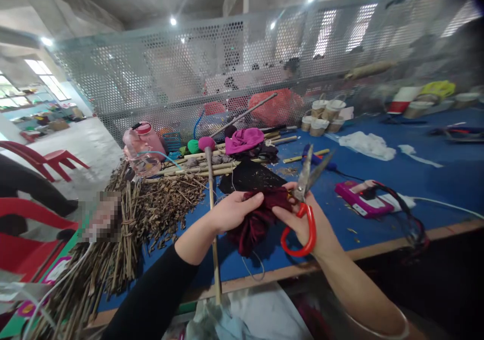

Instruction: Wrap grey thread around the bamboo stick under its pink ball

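Observation:
Between my two hands is a crumpled maroon cloth (pixel 249 234), held above the table's near edge. My left hand (pixel 231 212) is closed on its left side, thumb on top. My right hand (pixel 310 219) pinches the cloth's right side and also keeps hold of scissors (pixel 301 192). Their red handle loops hang over the palm, and the blades point up and apart. A thin thread (pixel 254 275) dangles below the cloth. Close to my left forearm lies a long wooden stick (pixel 215 259), its far end near a purple ball (pixel 206 143). Black cloth (pixel 251 177) lies just beyond my hands.
Dried plant stalks (pixel 126 219) cover the table's left side. Magenta cloth (pixel 245 140) and a pink jug (pixel 141 140) stand farther back. A glue gun (pixel 319 159), a magenta power strip (pixel 361 199) with cables and small pots (pixel 327 113) are right. Perforated metal screen (pixel 181 77) behind.

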{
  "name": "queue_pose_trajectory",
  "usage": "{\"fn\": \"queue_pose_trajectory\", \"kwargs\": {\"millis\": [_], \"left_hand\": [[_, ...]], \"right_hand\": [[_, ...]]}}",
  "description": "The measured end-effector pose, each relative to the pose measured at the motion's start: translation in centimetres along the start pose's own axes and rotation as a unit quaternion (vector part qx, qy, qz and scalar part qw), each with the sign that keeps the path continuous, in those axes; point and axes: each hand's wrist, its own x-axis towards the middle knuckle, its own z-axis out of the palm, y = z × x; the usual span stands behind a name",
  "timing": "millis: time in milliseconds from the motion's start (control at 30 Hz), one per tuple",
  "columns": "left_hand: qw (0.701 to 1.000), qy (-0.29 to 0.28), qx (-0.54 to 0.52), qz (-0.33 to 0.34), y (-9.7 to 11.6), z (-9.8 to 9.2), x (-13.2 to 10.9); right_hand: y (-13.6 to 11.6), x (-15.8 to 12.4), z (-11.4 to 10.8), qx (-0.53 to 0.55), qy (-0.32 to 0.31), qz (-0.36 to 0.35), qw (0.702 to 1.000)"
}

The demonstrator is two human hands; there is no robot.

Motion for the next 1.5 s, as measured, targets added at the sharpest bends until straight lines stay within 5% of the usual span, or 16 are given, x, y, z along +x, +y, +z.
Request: {"fn": "queue_pose_trajectory", "kwargs": {"millis": [267, 567, 800, 933, 1133, 1267, 1500], "left_hand": [[0.999, -0.001, 0.031, -0.026, -1.5, -3.2, -3.7], [0.991, 0.056, 0.122, 0.009, -1.7, -5.8, -5.9], [0.909, 0.193, 0.327, 0.171, 0.7, -5.6, -7.9], [0.913, 0.245, 0.28, 0.168, 0.9, -5.4, -8.2], [0.961, 0.249, -0.002, 0.118, -0.9, -5.3, -6.9], [0.976, 0.199, 0.037, 0.078, -1.8, -4.9, -6.4], [0.965, 0.261, 0.009, 0.036, -3.4, -4.9, -5.8]], "right_hand": [[0.1, 2.1, -0.2, 0.064, 0.07, -0.049, 0.994], [-0.3, 1.8, 0.3, 0.035, 0.054, -0.066, 0.996], [-1.9, 1.6, 1.7, 0.006, 0.034, -0.131, 0.991], [-2.6, 1.0, 2.4, -0.013, 0.035, -0.145, 0.989], [-4.1, 1.0, 4.0, -0.037, 0.013, -0.181, 0.983], [-4.3, 1.5, 4.4, -0.047, -0.009, -0.163, 0.985], [-3.0, 2.1, 2.1, -0.21, -0.041, -0.085, 0.973]]}}
